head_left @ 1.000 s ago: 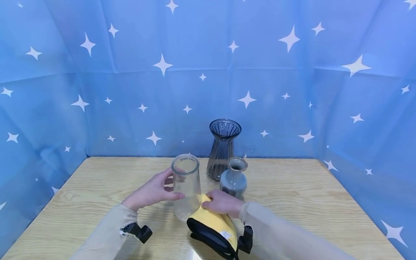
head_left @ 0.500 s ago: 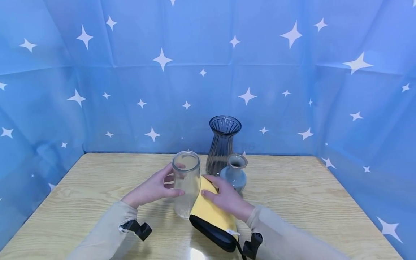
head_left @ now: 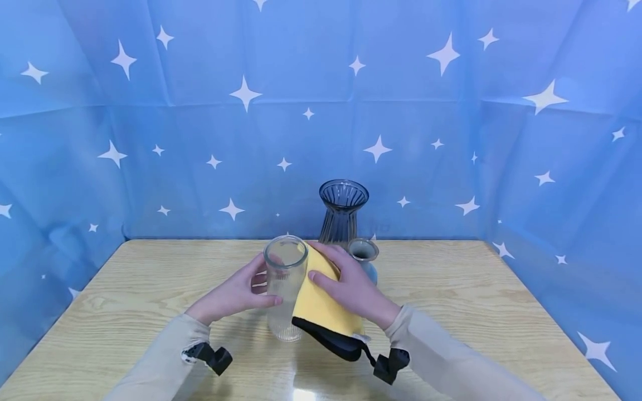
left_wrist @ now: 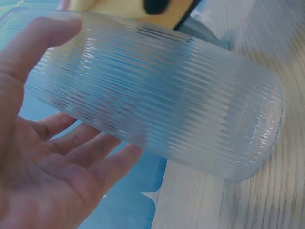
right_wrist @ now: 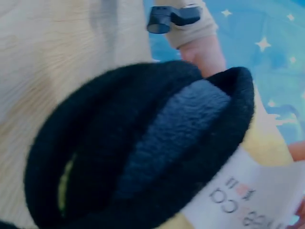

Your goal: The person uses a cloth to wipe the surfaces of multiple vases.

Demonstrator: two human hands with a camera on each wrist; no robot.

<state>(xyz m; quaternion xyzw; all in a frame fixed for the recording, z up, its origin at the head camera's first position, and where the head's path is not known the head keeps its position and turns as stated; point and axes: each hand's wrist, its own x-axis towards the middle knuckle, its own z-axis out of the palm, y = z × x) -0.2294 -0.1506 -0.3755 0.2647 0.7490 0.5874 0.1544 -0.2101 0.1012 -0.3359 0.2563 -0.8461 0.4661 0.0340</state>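
A clear ribbed glass vase (head_left: 287,289) stands upright on the table, and my left hand (head_left: 238,292) grips its left side, thumb in front and fingers behind. Seen from the left wrist, the vase's ribbed wall (left_wrist: 167,95) fills most of the view, with the thumb and fingers on either side of it. My right hand (head_left: 353,287) holds a folded yellow cloth (head_left: 323,312) with black edging against the vase's right side, its fingertips up near the rim. The right wrist view shows the cloth's dark folded edge and grey-blue lining (right_wrist: 171,129), with a white tag (right_wrist: 233,191).
Behind the right hand is a tall smoky glass vase (head_left: 342,214) with a flared mouth. A small blue-grey vase (head_left: 370,271) stands close by, partly hidden by that hand. Blue star-patterned fabric (head_left: 251,139) hangs around the wooden table (head_left: 150,295).
My right hand and the yellow cloth have moved up along the vase's right side toward its rim. The left hand keeps its grip, and the vase stays in place.
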